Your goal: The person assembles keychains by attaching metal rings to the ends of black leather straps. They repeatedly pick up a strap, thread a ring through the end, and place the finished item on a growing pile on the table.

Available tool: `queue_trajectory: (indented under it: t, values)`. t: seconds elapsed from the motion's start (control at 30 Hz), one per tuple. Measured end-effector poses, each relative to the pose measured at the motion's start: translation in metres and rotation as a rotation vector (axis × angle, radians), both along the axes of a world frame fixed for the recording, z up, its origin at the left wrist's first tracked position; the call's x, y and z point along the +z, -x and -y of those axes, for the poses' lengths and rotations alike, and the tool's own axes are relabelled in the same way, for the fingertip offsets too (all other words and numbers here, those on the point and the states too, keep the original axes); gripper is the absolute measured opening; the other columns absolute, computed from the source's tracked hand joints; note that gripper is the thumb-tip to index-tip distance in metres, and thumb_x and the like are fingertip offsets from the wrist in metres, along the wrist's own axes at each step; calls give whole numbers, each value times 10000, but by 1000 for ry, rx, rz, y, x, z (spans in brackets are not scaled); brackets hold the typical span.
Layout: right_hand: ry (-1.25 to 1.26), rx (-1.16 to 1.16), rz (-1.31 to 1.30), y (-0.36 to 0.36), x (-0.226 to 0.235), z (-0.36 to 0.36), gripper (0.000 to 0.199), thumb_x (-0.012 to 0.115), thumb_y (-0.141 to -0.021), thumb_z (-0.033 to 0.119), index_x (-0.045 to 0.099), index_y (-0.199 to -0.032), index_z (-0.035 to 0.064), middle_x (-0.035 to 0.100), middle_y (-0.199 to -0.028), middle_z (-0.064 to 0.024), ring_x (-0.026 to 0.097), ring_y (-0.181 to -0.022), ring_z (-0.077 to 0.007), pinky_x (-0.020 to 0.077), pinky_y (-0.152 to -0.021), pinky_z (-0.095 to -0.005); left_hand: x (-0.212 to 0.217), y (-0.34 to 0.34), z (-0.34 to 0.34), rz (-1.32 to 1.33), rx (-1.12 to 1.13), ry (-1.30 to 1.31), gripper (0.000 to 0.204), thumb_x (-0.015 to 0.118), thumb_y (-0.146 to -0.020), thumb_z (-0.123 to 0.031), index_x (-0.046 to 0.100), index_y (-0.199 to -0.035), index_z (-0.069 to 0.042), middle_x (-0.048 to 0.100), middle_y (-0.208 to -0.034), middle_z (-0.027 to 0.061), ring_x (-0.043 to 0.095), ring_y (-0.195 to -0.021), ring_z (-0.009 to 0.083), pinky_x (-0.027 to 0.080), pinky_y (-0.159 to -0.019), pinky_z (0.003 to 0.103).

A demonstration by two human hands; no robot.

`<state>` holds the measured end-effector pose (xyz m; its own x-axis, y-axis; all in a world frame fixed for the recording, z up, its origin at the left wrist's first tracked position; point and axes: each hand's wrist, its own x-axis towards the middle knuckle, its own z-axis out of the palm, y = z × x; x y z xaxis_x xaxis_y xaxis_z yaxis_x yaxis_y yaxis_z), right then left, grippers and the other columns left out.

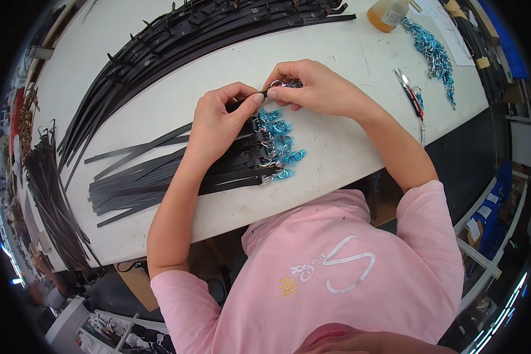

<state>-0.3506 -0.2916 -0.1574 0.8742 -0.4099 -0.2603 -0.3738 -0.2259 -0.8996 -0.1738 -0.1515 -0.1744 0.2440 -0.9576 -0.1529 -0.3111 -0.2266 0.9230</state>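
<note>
My left hand (221, 115) is closed, with thumb and forefinger pinching the end of a black strap (236, 107). Close against it, my right hand (315, 88) is also closed, its fingers around a metal ring (275, 84) at the strap's end. Part of that hardware is hidden by the fingers. Under and beside my left forearm lies a bundle of black straps (141, 177), side by side on the white table (336, 147). Silver rings and clasps in blue plastic wrap (283, 143) sit at the right ends of these straps.
Long black straps (159, 53) curve across the far side, and another bundle (53, 194) hangs over the left edge. At the right lie red-handled snips (410, 94) and a heap of blue-wrapped hardware (433, 50). A bottle of amber liquid (386, 16) stands at the back right.
</note>
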Motion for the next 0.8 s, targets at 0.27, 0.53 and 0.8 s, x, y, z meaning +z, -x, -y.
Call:
queue_trajectory:
  t: [0.27, 0.53, 0.8]
  values:
    - [-68, -42, -8, -3, -4, 2, 215, 661, -956, 217, 690, -1036, 20, 656, -846, -23, 609, -758, -79, 525, -647, -235, 4, 2, -4, 106, -57, 42, 248, 674, -988, -194, 694, -1078, 36, 653, -820, -3, 573, -777, 71, 480, -743, 233]
    - [-109, -58, 10, -5, -4, 1, 265, 686, -953, 293, 688, -1000, 32, 645, -830, -16, 603, -757, -81, 523, -650, -235, 7, -6, -2, -46, -51, -60, 256, 608, -1019, -203, 710, -1047, 30, 606, -748, -4, 499, -705, 68, 424, -648, 239]
    - [-114, -26, 6, -3, -7, 5, 270, 684, -961, 297, 689, -1006, 31, 644, -836, -19, 606, -774, -86, 527, -670, -240, 12, -4, -1, -78, -71, -50, 271, 608, -1016, -216, 700, -981, 36, 631, -752, -6, 477, -709, 55, 420, -663, 232]
